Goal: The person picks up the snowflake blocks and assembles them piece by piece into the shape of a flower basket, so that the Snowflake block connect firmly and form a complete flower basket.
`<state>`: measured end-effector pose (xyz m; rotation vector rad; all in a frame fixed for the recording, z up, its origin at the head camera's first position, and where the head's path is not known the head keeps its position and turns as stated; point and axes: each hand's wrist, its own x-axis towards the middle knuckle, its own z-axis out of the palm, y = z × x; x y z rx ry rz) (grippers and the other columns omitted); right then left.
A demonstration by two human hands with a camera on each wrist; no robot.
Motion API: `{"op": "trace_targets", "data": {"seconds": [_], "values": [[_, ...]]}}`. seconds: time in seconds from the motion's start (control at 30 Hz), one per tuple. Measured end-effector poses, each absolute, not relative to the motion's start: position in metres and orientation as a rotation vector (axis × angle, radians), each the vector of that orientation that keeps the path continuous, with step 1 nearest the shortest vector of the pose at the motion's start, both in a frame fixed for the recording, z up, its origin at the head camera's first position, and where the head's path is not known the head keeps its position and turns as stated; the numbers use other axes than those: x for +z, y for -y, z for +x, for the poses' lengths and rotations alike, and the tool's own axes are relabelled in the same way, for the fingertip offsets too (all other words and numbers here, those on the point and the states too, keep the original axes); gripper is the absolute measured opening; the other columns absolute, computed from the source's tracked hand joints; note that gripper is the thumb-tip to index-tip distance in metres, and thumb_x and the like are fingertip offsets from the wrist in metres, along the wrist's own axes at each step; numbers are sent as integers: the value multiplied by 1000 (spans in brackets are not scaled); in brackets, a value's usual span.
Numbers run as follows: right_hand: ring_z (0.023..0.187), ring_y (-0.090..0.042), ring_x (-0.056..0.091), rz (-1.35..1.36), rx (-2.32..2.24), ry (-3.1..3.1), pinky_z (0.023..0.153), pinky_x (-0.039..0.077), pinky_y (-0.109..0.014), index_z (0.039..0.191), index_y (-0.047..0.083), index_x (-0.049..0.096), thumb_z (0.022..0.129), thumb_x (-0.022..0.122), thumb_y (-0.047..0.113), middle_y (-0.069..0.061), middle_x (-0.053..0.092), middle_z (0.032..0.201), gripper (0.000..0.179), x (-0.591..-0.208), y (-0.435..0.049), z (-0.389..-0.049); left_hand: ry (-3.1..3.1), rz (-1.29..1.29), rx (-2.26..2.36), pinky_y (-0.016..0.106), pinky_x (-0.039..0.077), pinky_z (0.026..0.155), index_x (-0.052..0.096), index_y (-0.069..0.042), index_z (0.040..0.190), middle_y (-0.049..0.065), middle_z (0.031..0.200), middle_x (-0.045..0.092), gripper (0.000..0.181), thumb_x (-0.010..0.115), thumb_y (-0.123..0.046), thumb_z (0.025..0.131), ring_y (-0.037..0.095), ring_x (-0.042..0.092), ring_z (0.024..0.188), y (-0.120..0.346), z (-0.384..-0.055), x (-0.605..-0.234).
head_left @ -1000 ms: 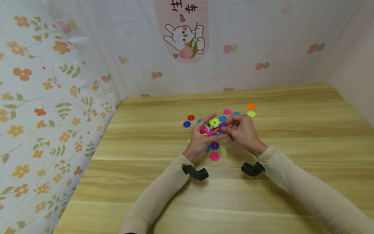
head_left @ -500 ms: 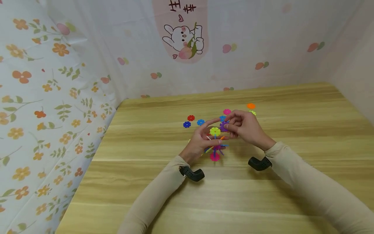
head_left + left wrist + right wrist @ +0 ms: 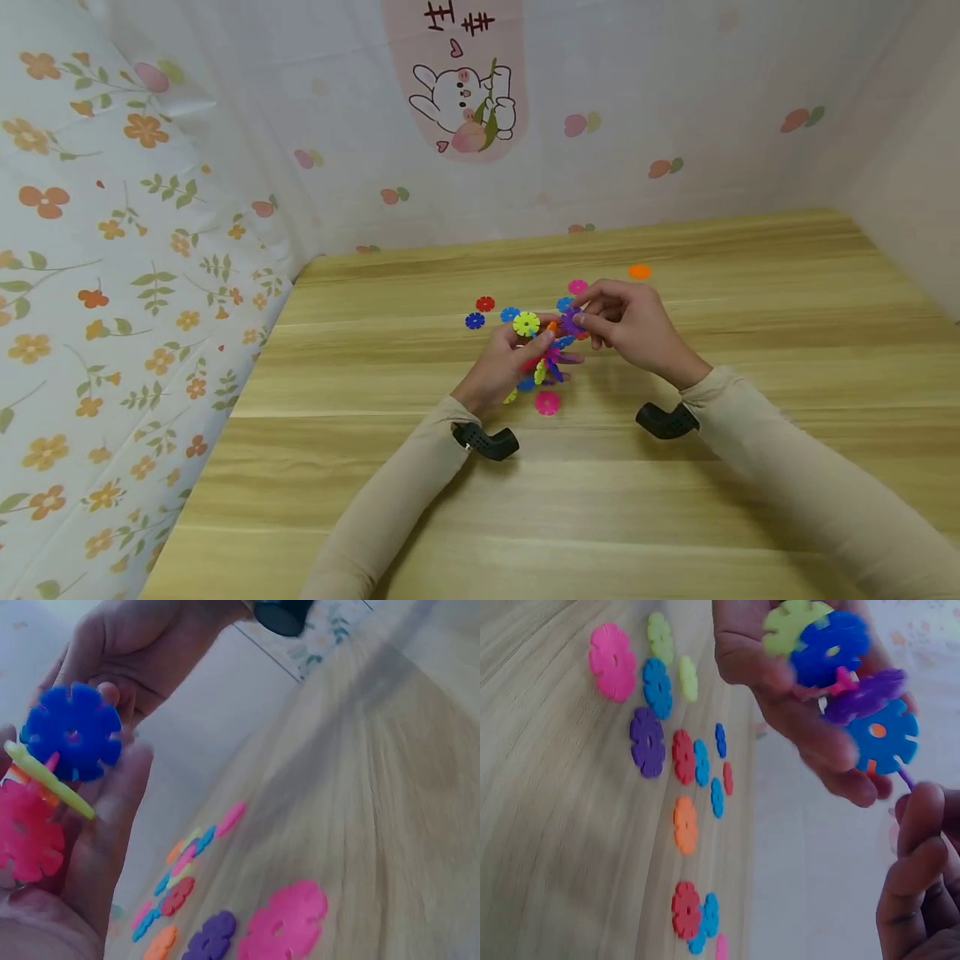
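My left hand (image 3: 495,367) holds a cluster of interlocked plastic snowflake discs (image 3: 553,357), thumb at the front and fingers behind it. A yellow-green disc (image 3: 526,324) stands out at its top left. In the left wrist view, a dark blue disc (image 3: 75,731) and a pink disc (image 3: 28,836) of the cluster face the camera. My right hand (image 3: 637,329) pinches a purple snowflake disc (image 3: 570,321) between thumb and fingers at the cluster's right side. The right wrist view shows it edge-on beside a light blue disc (image 3: 889,735); whether their slots engage I cannot tell.
Loose snowflake discs lie on the wooden table (image 3: 375,467) around and behind the hands. They include a pink disc (image 3: 547,403), a red disc (image 3: 485,304), a blue disc (image 3: 475,321) and an orange disc (image 3: 640,272). A printed curtain (image 3: 337,108) hangs behind the table.
The left hand has turned the cluster, lowering it, then lifting it towards the right hand. The right hand moved slightly right and up, still pinching the purple disc.
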<state>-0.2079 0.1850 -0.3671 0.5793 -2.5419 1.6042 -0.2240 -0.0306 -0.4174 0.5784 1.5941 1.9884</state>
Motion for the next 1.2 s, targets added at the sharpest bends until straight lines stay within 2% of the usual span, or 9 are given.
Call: {"op": "trace_targets", "data": {"seconds": [0.13, 0.27, 0.43, 0.5, 0.63, 0.77, 0.9, 1.03, 1.2], "values": [[51, -11, 60, 553, 1576, 2512, 51, 52, -27, 104, 2, 71, 93, 69, 3, -17, 69, 77, 11, -366, -178, -206, -1549, 555, 1970, 33, 62, 82, 51, -5, 141, 19, 128, 66, 37, 47, -20, 107, 16, 75, 96, 31, -224, -416], [52, -14, 60, 535, 1550, 2519, 51, 52, -25, 103, 2, 71, 93, 69, 3, -17, 70, 76, 11, -365, -174, -205, -1513, 548, 1976, 25, 60, 72, 45, -11, 145, -1, 106, 73, 39, 45, -16, 107, 13, 75, 83, 33, -224, -415], [52, -18, 61, 531, 1559, 2530, 51, 52, -26, 103, 2, 71, 92, 70, 3, -17, 69, 76, 11, -365, -171, -201, -1603, 680, 1975, 34, 59, 85, 32, -29, 156, 1, 108, 75, 57, 50, -13, 105, 21, 77, 84, 34, -224, -412], [51, -16, 60, 529, 1559, 2526, 50, 52, -26, 103, 2, 71, 91, 71, 3, -18, 69, 77, 12, -365, -171, -200, -1653, 734, 1962, 40, 60, 89, 36, -28, 155, 12, 113, 74, 55, 51, -13, 105, 28, 77, 88, 34, -224, -411], [50, -17, 60, 517, 1587, 2499, 50, 52, -26, 103, 1, 71, 92, 70, 3, -20, 68, 76, 11, -363, -171, -197, -1680, 786, 1944, 47, 62, 72, 46, -18, 149, 22, 101, 75, 46, 52, -12, 104, 35, 76, 82, 36, -224, -410], [51, -17, 60, 522, 1608, 2487, 50, 53, -28, 102, 1, 70, 93, 70, 5, -14, 68, 75, 10, -360, -168, -195, -1677, 824, 1968, 30, 60, 63, 47, -12, 146, -6, 93, 76, 47, 58, -11, 100, 20, 75, 72, 37, -223, -408], [48, -13, 58, 524, 1598, 2473, 49, 51, -27, 100, 0, 69, 92, 70, 3, -12, 68, 73, 9, -358, -166, -193, -1628, 857, 1989, 27, 58, 61, 46, -8, 145, -4, 83, 78, 49, 60, -9, 99, 15, 75, 71, 37, -223, -405], [46, -10, 58, 529, 1498, 2460, 46, 47, -24, 96, -1, 69, 88, 72, -1, -14, 70, 71, 9, -360, -164, -191, -1640, 859, 1973, 28, 59, 63, 45, -7, 145, 13, 89, 77, 49, 58, -1, 98, 15, 76, 74, 35, -222, -403], [45, -4, 57, 537, 1432, 2454, 42, 46, -24, 92, -3, 69, 86, 72, -5, -16, 71, 70, 7, -363, -162, -190, -1815, 887, 1905, 24, 58, 66, 49, -7, 143, 19, 136, 58, 49, 59, 1, 96, 10, 70, 68, 34, -220, -401]]}}
